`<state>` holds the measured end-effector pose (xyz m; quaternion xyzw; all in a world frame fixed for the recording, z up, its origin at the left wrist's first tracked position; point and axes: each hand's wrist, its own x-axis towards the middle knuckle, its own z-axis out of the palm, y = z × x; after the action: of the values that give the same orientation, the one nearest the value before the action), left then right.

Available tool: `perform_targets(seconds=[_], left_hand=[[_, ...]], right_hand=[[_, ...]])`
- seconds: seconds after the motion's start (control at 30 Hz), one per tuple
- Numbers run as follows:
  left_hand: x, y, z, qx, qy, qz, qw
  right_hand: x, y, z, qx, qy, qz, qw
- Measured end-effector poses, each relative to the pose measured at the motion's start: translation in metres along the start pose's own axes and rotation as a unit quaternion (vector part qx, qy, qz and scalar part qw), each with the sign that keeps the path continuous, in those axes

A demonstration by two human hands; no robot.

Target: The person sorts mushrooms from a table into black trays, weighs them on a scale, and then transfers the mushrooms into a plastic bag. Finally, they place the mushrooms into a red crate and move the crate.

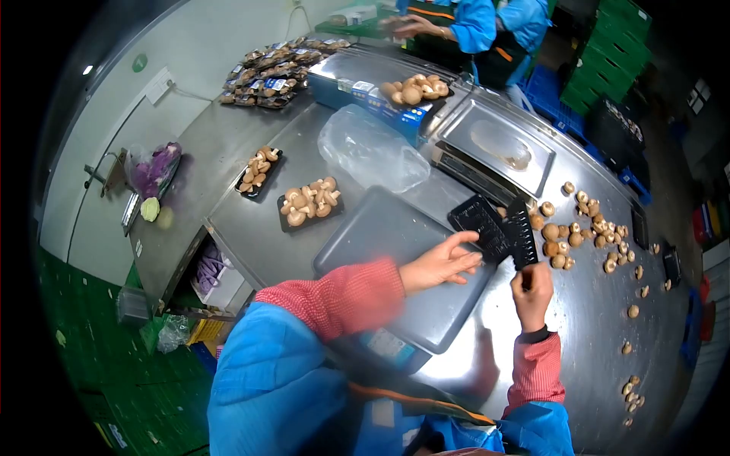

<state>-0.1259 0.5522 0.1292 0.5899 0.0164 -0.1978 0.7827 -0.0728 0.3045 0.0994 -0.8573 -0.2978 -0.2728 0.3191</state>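
Fingers [465, 249] of the left hand [441, 264] are spread wide, their tips touching the near edge of a black tray [477, 220] at the far corner of the scale [384, 243]. The right hand [532, 292] has its fingers pinched on the lower edge of a second tray [522, 237], just beside the first. Loose mushrooms [585, 224] crowd the counter [593, 319] right of both trays. Bare steel lies around the right wrist. Two filled trays [308, 204] sit well apart, past the scale's left edge.
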Motion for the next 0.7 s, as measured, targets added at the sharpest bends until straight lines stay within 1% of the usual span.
perform_targets(seconds=[0.03,0.07,0.1,0.17,0.23,0.27,0.3,0.33,0.37,0.43,0.47,0.5,0.53,0.57,0.6,0.63,0.67,0.7], left_hand=[[0.001,-0.003,0.012,-0.001,0.007,0.003,1.0],[0.006,0.001,0.023,-0.005,0.01,-0.04,0.999],[0.005,0.002,0.04,-0.026,0.047,-0.041,0.998],[0.01,0.0,0.059,0.005,0.06,-0.017,0.998],[0.027,-0.017,0.065,0.04,0.044,-0.019,0.998],[0.037,-0.029,0.067,0.07,0.037,-0.039,0.996],[0.048,-0.042,0.068,0.101,0.032,-0.055,0.993],[0.058,-0.049,0.077,0.131,0.031,-0.068,0.988],[0.064,-0.051,0.093,0.147,0.009,-0.072,0.987],[0.074,-0.054,0.123,0.173,-0.026,-0.08,0.981],[0.09,-0.07,0.132,0.161,-0.079,-0.02,0.984],[0.102,-0.084,0.138,0.19,-0.087,0.002,0.978],[0.111,-0.08,0.154,0.219,-0.095,0.025,0.971],[0.125,-0.077,0.167,0.247,-0.103,0.05,0.962],[0.146,-0.079,0.168,0.239,-0.117,-0.008,0.964],[0.152,-0.058,0.183,0.243,-0.081,-0.049,0.966],[0.172,-0.066,0.178,0.392,-0.036,0.016,0.919],[0.192,-0.077,0.167,0.53,0.011,0.084,0.844]], right_hand=[[-0.009,-0.013,-0.009,-0.009,0.005,-0.061,0.998],[-0.022,-0.022,-0.014,-0.01,-0.014,-0.071,0.997],[-0.037,-0.029,-0.02,-0.016,-0.033,-0.073,0.997],[-0.066,-0.035,-0.029,-0.035,-0.101,-0.061,0.992],[-0.065,-0.05,-0.057,-0.04,-0.13,-0.015,0.991],[-0.067,-0.047,-0.07,-0.06,-0.119,0.025,0.991],[-0.073,-0.034,-0.078,-0.047,-0.053,0.051,0.996],[-0.071,-0.026,-0.095,-0.094,-0.036,0.087,0.991],[-0.069,-0.018,-0.112,-0.139,-0.021,0.12,0.983],[-0.078,0.012,-0.131,-0.132,-0.064,0.236,0.961],[-0.087,0.034,-0.135,0.007,-0.096,0.306,0.947],[-0.091,0.056,-0.147,0.142,-0.21,0.437,0.863],[-0.107,0.083,-0.147,0.256,-0.173,0.445,0.841],[-0.114,0.104,-0.147,0.366,-0.133,0.445,0.806],[-0.121,0.124,-0.155,0.354,-0.104,0.469,0.803],[-0.124,0.149,-0.161,0.281,-0.075,0.466,0.836],[-0.13,0.183,-0.162,0.246,-0.027,0.443,0.862],[-0.13,0.215,-0.162,0.21,0.021,0.416,0.885]])
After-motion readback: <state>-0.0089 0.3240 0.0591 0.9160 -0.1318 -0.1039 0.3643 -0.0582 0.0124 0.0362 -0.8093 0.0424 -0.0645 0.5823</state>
